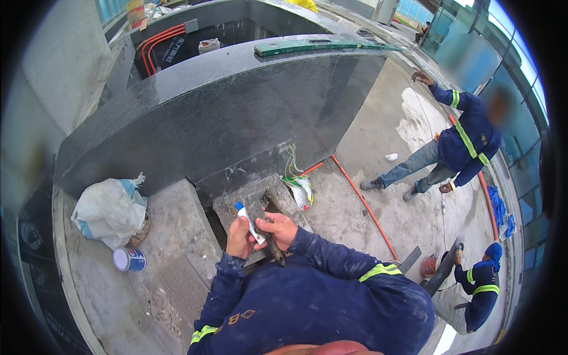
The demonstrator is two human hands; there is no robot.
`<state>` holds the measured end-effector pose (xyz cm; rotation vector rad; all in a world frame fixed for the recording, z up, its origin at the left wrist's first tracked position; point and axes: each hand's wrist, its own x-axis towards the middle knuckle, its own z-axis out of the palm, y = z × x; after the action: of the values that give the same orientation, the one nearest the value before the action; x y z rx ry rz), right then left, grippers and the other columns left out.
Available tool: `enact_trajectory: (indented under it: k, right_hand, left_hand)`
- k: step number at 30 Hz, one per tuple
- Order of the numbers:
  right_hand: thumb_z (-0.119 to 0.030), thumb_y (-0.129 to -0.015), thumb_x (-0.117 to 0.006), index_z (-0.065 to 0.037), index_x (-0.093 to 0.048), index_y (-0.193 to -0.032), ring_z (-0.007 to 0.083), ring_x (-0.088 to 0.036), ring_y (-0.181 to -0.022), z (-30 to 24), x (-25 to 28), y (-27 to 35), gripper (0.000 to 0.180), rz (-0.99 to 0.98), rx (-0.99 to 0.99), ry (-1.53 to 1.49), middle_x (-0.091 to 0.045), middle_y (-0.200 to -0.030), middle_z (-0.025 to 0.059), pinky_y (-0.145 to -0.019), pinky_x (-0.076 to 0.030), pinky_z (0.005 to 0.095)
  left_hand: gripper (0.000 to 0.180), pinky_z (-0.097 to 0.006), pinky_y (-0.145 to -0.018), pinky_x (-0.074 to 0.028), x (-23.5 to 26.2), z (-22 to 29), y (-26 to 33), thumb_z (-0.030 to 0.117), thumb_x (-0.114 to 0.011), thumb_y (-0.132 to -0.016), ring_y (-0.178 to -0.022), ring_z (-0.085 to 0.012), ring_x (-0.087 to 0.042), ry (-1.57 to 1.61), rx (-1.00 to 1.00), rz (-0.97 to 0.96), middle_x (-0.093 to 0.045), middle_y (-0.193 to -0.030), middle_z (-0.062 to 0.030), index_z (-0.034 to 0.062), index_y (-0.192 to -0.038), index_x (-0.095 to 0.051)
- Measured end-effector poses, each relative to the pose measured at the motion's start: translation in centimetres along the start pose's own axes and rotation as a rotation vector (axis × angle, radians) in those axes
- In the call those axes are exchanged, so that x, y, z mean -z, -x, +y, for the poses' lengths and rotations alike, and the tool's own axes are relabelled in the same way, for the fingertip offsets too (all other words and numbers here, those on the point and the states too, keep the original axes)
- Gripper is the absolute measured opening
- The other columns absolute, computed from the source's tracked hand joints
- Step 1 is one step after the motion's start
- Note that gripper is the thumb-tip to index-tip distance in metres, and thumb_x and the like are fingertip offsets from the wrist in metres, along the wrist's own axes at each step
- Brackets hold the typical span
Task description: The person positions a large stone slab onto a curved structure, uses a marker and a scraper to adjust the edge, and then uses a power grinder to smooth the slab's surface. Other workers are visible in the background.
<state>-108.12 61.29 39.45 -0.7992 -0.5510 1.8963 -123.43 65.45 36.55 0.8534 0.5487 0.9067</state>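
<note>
In front of my chest, my left hand (239, 238) is closed around a small white tube (252, 226) with a blue cap, held tilted. Close beside it, my right hand (279, 230) grips a dirty, flat-bladed tool that looks like a putty knife (255, 211); its grey blade points away from me and its dark end sticks out below the fingers. The tube and blade are nearly side by side; whether they touch I cannot tell. Beyond my hands stands a dark grey stone-clad wall (236, 112).
A long green level (325, 46) lies on the wall's top. To the left are a white sack (112, 210) and a paint can (129, 259). An orange conduit (367, 207) crosses the floor near a plastic bag (300, 190). Two people (467, 133) work at right, beside a bucket (428, 266).
</note>
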Motion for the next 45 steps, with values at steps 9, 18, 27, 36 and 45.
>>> enact_trajectory:
  k: [9,18,27,36,45]
  right_hand:
    - [-0.017,-0.089,-0.071,0.001,-0.038,-0.139,0.0134,-0.063,-0.063,1.3,-0.2,1.0,0.062,0.037,0.037,0.120,-0.064,-0.089,0.0066,-0.047,-0.049,0.0249]
    - [-0.009,-0.087,-0.072,-0.004,-0.041,-0.131,0.0113,-0.058,-0.054,1.6,1.2,1.2,0.055,0.284,0.063,0.317,-0.060,-0.079,0.0036,-0.045,-0.046,0.0254]
    - [-0.003,-0.088,-0.067,-0.004,-0.037,-0.141,0.0138,-0.060,-0.065,-1.2,3.7,1.1,0.061,0.233,0.163,0.196,-0.057,-0.098,0.0068,-0.050,-0.047,0.0275]
    - [-0.002,-0.088,-0.059,-0.002,-0.028,-0.149,0.0157,-0.055,-0.061,-2.8,8.1,3.1,0.069,0.297,0.221,0.330,-0.050,-0.110,0.0091,-0.049,-0.045,0.0288]
    - [-0.005,-0.090,-0.061,-0.001,-0.033,-0.146,0.0142,-0.054,-0.059,-3.3,5.5,2.2,0.063,0.319,0.134,0.442,-0.052,-0.104,0.0065,-0.049,-0.044,0.0287]
  left_hand:
    - [0.066,-0.034,-0.046,-0.050,-1.4,-0.8,1.3,0.062,-0.042,-0.095,-0.052,-0.0192,-0.053,0.182,-0.024,0.262,-0.063,-0.106,-0.0120,0.0020,-0.118,-0.052]
    - [0.042,-0.039,-0.070,-0.053,4.1,-0.1,1.0,0.051,-0.049,-0.098,-0.080,-0.0242,-0.065,0.244,-0.204,0.485,-0.065,-0.087,-0.0096,0.0096,-0.094,-0.052]
    - [0.022,-0.032,-0.063,-0.055,9.6,-0.2,4.7,0.030,-0.060,-0.097,-0.075,-0.0196,-0.066,0.144,-0.298,0.781,-0.066,-0.085,-0.0081,0.0075,-0.096,-0.057]
    - [0.022,-0.029,-0.067,-0.046,22.8,7.9,12.3,0.017,-0.078,-0.081,-0.071,-0.0116,-0.056,-0.676,-0.686,1.449,-0.063,-0.078,-0.0014,0.0042,-0.089,-0.062]
    - [0.058,-0.046,-0.092,-0.045,35.6,12.5,16.8,0.032,-0.087,-0.066,-0.110,-0.0385,-0.056,-1.429,-0.139,1.610,-0.059,-0.113,-0.0213,0.0008,-0.107,-0.059]
